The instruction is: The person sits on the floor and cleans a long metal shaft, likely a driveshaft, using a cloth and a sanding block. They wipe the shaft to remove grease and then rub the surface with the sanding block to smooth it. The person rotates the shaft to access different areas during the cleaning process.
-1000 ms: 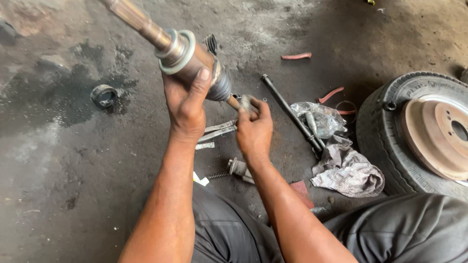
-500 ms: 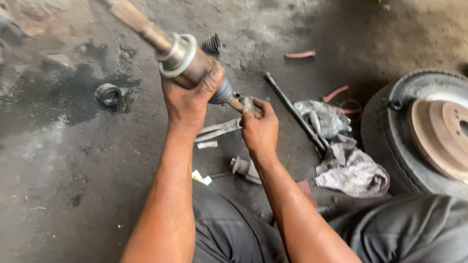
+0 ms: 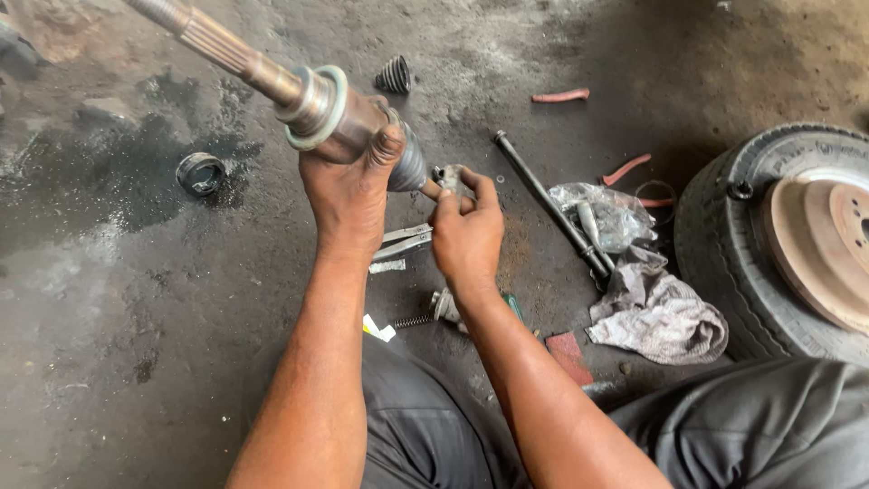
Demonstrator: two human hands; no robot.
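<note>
My left hand (image 3: 348, 195) grips the thick metal joint housing of a drive axle shaft (image 3: 272, 80), whose splined end rises toward the upper left. A black rubber boot (image 3: 409, 167) covers the joint's narrow end. My right hand (image 3: 466, 234) is closed on a small metal part (image 3: 448, 176) at the tip of that boot end. Both forearms reach up from my lap.
On the oily concrete floor lie pliers (image 3: 403, 241), a ribbed rubber boot (image 3: 395, 75), a black ring (image 3: 201, 172), a long black bar (image 3: 550, 203), a plastic bag (image 3: 611, 213), a grey rag (image 3: 656, 317) and red strips (image 3: 559, 94). A tyre with a brake disc (image 3: 797, 240) lies at right.
The view has shifted slightly. The axle and both hands keep the same grip, with the right hand working at the boot end.
</note>
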